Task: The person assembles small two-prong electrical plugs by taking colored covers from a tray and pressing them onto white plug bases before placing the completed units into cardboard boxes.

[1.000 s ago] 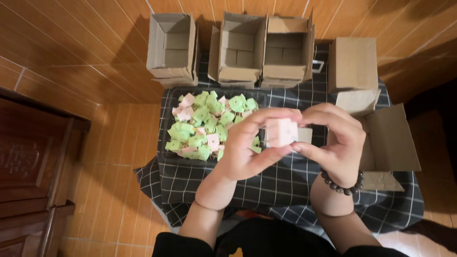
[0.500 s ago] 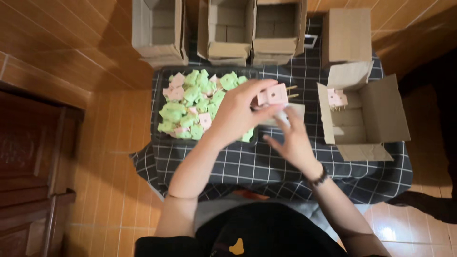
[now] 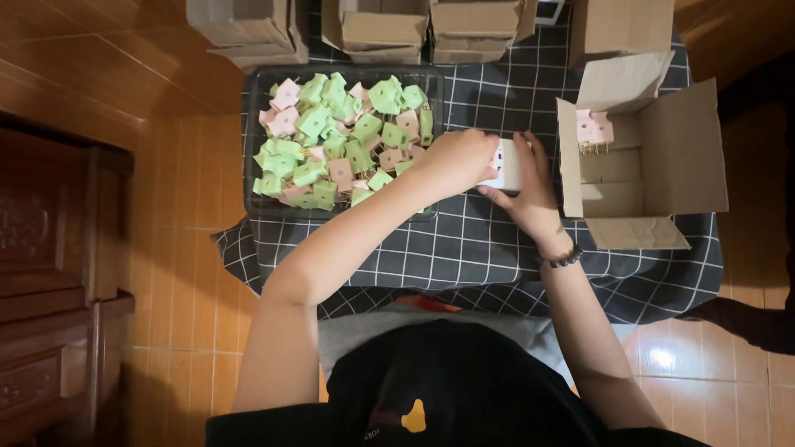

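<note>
My left hand [image 3: 460, 161] and my right hand [image 3: 532, 189] meet over a dark checked cloth [image 3: 464, 248], both gripping a small white block [image 3: 508, 164] that rests low on the cloth. Just left of them a dark tray [image 3: 258, 203] holds a heap of green and pink plug-like pieces [image 3: 335, 136]. To the right stands an open cardboard box [image 3: 638, 157] with a pink piece [image 3: 593, 128] in its upper left corner. A bead bracelet sits on my right wrist.
Several open cardboard boxes [image 3: 377, 29] line the far edge of the cloth. Dark wooden furniture [image 3: 58, 273] stands at the left on an orange tiled floor. A dark shape [image 3: 758, 323] lies at the right edge.
Both hands have come down from in front of me to the cloth beside the tray, carrying the pale block with them. The view has tilted so the boxes sit higher.
</note>
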